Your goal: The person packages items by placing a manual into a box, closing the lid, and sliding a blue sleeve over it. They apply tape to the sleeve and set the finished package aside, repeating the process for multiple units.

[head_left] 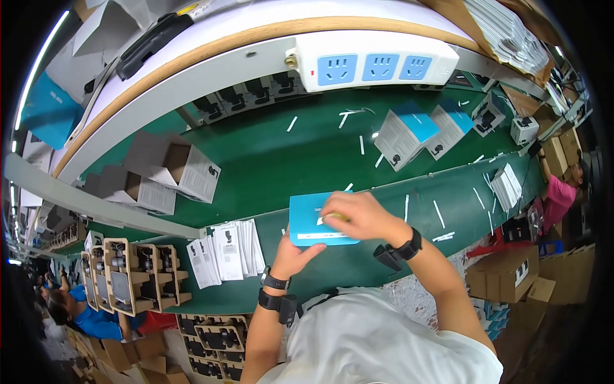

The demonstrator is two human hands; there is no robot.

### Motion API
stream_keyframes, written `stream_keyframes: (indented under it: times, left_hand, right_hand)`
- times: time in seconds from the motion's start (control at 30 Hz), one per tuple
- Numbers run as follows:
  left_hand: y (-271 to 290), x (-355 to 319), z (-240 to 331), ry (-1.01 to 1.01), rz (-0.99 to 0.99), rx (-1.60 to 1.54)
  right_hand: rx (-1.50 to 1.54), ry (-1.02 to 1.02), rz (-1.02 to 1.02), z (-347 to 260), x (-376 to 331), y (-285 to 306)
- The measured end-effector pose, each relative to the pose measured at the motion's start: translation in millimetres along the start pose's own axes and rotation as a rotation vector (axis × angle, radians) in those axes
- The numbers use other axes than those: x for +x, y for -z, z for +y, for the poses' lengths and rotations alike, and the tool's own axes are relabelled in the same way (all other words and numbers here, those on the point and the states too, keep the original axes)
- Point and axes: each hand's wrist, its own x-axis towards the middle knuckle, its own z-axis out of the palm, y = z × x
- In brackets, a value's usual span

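Observation:
A bright blue box panel (303, 211) with a white label strip (314, 236) along its near edge is in front of me at the bench's edge. My left hand (294, 257) grips its near left corner, thumb along the front edge. Bent over the panel's right half, my right hand (363, 216) pinches a small yellowish piece with a white end (334, 218). Its white end rests on or just above the blue surface; its exact kind is hidden by my fingers. Just left of my left hand lie stacked printed leaflets (230, 249).
Open grey-white boxes (182, 169) stand at the left, blue-flapped boxes (404, 136) at the right. Loose white strips (439, 214) litter the green bench. A power strip (377, 61) hangs on the shelf edge above. Cardboard trays of dark devices (131, 275) stack at the left.

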Motion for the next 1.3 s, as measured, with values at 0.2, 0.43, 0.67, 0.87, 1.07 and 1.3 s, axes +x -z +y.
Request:
stream_keyframes:
  times: [0.2,0.43,0.67,0.87,1.07,1.3]
  left_hand:
    - [0.8,1.7,4.3,0.036,-0.063,0.005]
    - [-13.2,8.5,-12.6,-0.345,0.195,-0.087]
    - [-1.5,7.6,-4.9,-0.288,0.207,0.060]
    - [-6.2,1.6,-12.1,-0.384,0.267,0.437]
    - [18.2,0.9,-5.7,-0.476,0.035,0.745]
    - [-39.1,-9.4,27.1,-0.383,-0.172,1.202]
  right_hand:
    - [0.008,0.213,-0.085,-2.5,12.1,-20.2]
    - [1.369,-0.151,0.316,37.1,-61.6,47.4]
    - [-0.170,-0.555,0.233,39.1,-130.1,29.6]
    - [-0.064,-0.261,0.471,6.2,-95.0,-59.9]
    - [-0.137,-0.251,0.581,11.8,-112.0,-82.4]
    - [-0.324,-0.176,0.483,7.2,-116.9,-84.9]
